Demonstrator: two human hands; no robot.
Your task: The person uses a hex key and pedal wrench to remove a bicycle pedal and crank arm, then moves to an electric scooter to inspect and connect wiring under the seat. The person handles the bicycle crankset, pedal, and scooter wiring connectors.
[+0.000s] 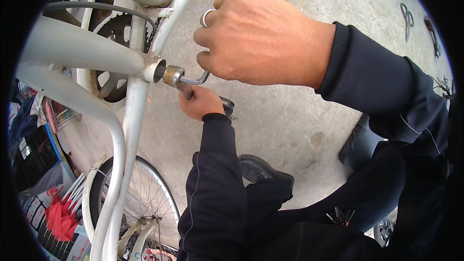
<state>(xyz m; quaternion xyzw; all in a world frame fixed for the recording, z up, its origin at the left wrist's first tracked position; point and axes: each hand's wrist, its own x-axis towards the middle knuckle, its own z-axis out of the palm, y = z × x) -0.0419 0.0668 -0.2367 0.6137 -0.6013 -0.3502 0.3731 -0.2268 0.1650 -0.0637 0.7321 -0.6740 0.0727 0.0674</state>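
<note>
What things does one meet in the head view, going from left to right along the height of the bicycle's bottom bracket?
Red folded cloth low at the left edge → white bicycle frame → rusty bottom bracket → left hand under the bent metal tool → right hand gripping it → scissors on the concrete floor.

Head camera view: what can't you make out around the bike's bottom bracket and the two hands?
- Tool handle: head view, hidden inside right hand.
- Left hand fingers: curled under the brass-coloured fitting, grip unclear.
- Chainring: mostly behind white frame.
- Floor tools: too small.
</note>
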